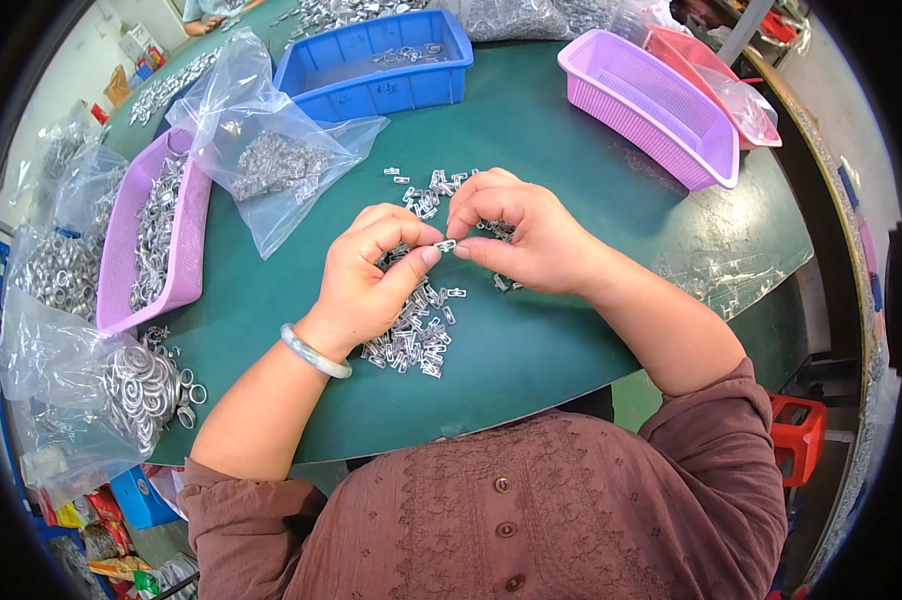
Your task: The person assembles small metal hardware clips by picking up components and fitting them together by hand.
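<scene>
Pinching a small metal piece (446, 246) between thumb and index finger, the left hand (363, 275) holds it over a loose heap of metal parts (411, 342) spread under and around the fingers, while the right hand (543, 238) has its thumb and index finger narrowly parted at the piece's other end; whether they touch it, one cannot tell. Doing this well probably calls for a light, steady left pinch, the far end left clear for the right fingertips, and both hands low, so that a slip lands among the parts beneath.
</scene>
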The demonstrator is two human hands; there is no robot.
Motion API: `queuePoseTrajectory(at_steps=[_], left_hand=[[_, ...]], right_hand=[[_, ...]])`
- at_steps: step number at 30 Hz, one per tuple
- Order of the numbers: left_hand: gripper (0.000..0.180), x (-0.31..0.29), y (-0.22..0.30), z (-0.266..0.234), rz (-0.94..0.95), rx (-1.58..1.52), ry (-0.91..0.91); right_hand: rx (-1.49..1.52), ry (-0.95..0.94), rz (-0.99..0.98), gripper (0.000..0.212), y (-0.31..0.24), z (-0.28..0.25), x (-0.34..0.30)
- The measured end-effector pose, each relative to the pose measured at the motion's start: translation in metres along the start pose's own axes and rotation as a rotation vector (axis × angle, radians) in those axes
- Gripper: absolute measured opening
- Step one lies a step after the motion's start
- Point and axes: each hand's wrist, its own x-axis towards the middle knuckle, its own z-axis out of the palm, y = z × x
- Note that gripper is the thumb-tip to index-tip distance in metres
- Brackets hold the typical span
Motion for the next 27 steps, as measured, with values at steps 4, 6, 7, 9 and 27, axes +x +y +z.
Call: queuePoseTrajectory(at_steps=[4, 6, 7, 9, 27], left_hand=[[0.009, 0.0, 0.0, 0.0, -0.009, 0.029, -0.017], [0.009, 0.001, -0.001, 0.0, -0.01, 0.05, -0.027], [0.011, 0.001, -0.003, -0.001, 0.06, 0.104, -0.105], [0.014, 0.002, -0.006, -0.001, 0.177, 0.197, -0.253], [0.009, 0.003, -0.013, -0.005, 0.004, 0.396, -0.013]], right_hand=[[0.019, 0.012, 0.056, 0.012, 0.001, -0.003, 0.001], [-0.089, 0.03, 0.025, 0.012, 0.01, -0.004, 0.003], [-0.195, 0.045, -0.007, 0.012, 0.013, -0.004, 0.005], [-0.26, 0.031, 0.019, 0.011, 0.018, -0.001, 0.007], [-0.53, -0.097, 0.047, 0.016, 0.021, 0.009, 0.012]])
